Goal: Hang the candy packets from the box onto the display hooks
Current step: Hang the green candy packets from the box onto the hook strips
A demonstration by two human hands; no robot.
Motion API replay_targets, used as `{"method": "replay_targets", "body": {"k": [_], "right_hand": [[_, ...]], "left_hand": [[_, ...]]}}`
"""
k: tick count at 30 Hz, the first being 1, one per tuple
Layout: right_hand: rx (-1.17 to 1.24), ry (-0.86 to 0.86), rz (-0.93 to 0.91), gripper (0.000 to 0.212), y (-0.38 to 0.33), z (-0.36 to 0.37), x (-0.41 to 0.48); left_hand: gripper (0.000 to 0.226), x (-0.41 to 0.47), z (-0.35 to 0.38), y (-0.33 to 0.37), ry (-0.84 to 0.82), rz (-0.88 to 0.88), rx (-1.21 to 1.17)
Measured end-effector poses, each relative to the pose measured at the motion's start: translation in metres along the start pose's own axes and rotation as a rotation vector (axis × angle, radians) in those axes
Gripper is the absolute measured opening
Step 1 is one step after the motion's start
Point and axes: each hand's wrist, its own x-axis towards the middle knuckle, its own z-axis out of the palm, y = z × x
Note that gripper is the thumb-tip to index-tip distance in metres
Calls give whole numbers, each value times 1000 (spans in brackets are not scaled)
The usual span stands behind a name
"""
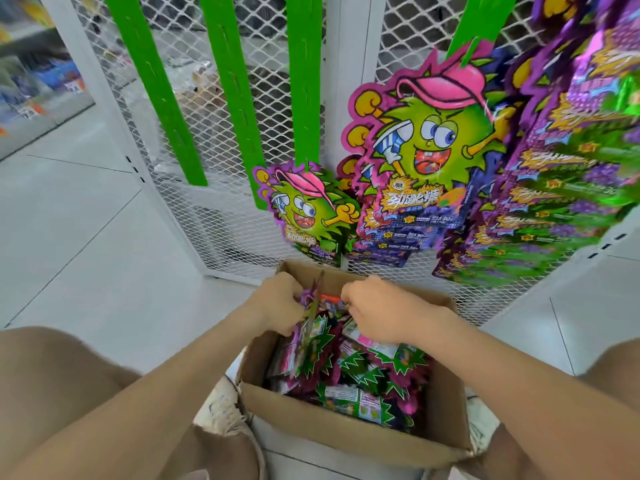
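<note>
Cardboard box (346,431) sits at six o'clock under the green hook strips (228,98) for short reaches; left hand (277,303) grips an upright packet (310,323), right hand (377,306) pinches candy packets (363,375) beside it.

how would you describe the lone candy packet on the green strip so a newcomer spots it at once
Find the white mesh panel hung with green strips. On the third strip from the left, a lone packet hangs at the bottom end, just above the cardboard box. Unlike the overlapping stacks to its right, it hangs singly, and the two strips to its left are bare.
</note>
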Motion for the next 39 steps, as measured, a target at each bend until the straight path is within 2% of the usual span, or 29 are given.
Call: {"method": "replay_targets", "body": {"k": [3,4,5,6,7,9,10,11,12,13,14,16,18,19,21,22,23,25,27,28,30,32,33,36,39], "right_hand": [[217,-6,-33,82,-9,-7,-9],[278,-5,-41,96,-14,-9,-13],[313,15,-43,100,-18,-7,-14],[337,42,-45,93,-21,-6,-15],[371,79,-52,75,-18,-5,-14],[431,156,-7,22,-11,-10,-15],[473,177,46,8,-8,-18,-20],[542,212,100,14,-5,-25,-26],[639,246,136,12,-1,-30,-29],[727,285,159,9,1,-33,-34],[811,321,166,22,-1,-36,-38],[1070,357,77,30,-12,-42,-47],[1323,261,-65,38,-25,-47,-56],[1348,208,-117,43,-30,-51,-61],[1241,194,-152,49,-28,-53,-60],[1133,272,-140,44,-25,-51,-56],[1002,412,-97,34,-21,-50,-51],[732,740,12,13,-12,-47,-41],[607,940,61,13,-4,-48,-36],[589,967,59,19,0,-49,-33],[570,902,31,28,2,-50,-31],[573,789,11,29,-2,-49,-30],[584,765,2,28,-3,-47,-28],[694,753,-29,12,-3,-50,-25],[717,700,-38,4,-4,-56,-24]], "left_hand": [[15,-28,-19,26,11,-18,-449],[12,-37,-24,34,12,-3,-543],[14,-44,-28,40,8,17,-629],[22,-50,-32,45,6,27,-718],[30,-54,-35,50,20,31,-801],[31,-57,-40,55,98,45,-861],[31,-55,-42,54,164,47,-831],[30,-53,-43,52,247,50,-781],[27,-52,-44,51,332,65,-714],[24,-51,-45,50,365,93,-642],[24,-50,-45,48,349,134,-565],[32,-57,-42,52,222,238,-487],[39,-69,-38,63,10,339,-578],[40,-69,-37,63,-61,375,-632],[56,-59,-35,57,-58,343,-757],[65,-50,-34,50,7,259,-847],[63,-45,-36,47,60,172,-935],[47,-39,-41,41,50,77,-1001],[48,-34,-43,36,-18,61,-1008],[62,-31,-44,31,-32,67,-984],[88,-33,-45,26,-48,89,-933],[101,-32,-46,20,-38,120,-895],[96,-37,-48,23,-48,138,-869],[52,-39,-55,26,16,242,-681],[36,-34,-64,35,242,321,-473]]}}
